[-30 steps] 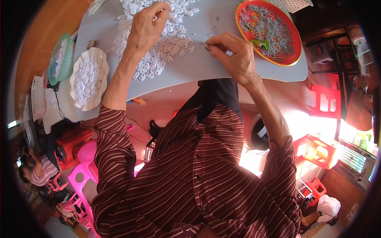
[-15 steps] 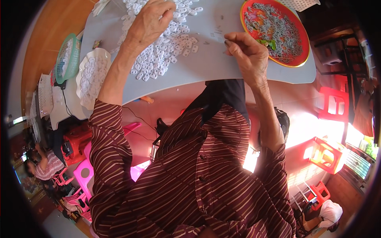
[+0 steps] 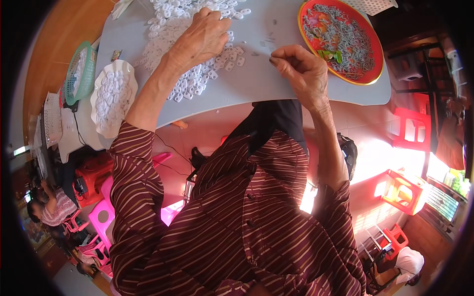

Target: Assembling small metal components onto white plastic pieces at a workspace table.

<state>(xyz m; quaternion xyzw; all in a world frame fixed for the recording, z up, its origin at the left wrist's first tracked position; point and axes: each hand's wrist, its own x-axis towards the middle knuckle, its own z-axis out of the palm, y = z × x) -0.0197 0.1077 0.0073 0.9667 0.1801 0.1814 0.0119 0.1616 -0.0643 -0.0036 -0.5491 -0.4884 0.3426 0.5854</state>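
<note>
Head view. The left hand (image 3: 200, 37), upper centre of the frame, lies palm-down on the heap of small white rings (image 3: 197, 64) spread over the grey table (image 3: 276, 84). Its fingers are loosely curled over the pieces; whether any piece is gripped cannot be told. Compared with the frame a second ago, this hand has drawn slightly back toward the near edge of the heap while remaining on it.

The right hand (image 3: 301, 69), right of centre, rests on bare tabletop between the heap and the red round tray (image 3: 368, 44). Its fingertips are pinched narrow; what sits between them is too small to identify. Half a second ago it sat nearer the tray; it now lies closer to the table's near edge, with a few small loose bits (image 3: 269, 42) just above it. Judgement: the pinch indicates fine handling of a single piece, not a fresh pick from the tray.

The tray holds grey strands with a green scrap. A white dish (image 3: 113, 96) of rings and a green basket (image 3: 79, 71) stand at upper left.
</note>
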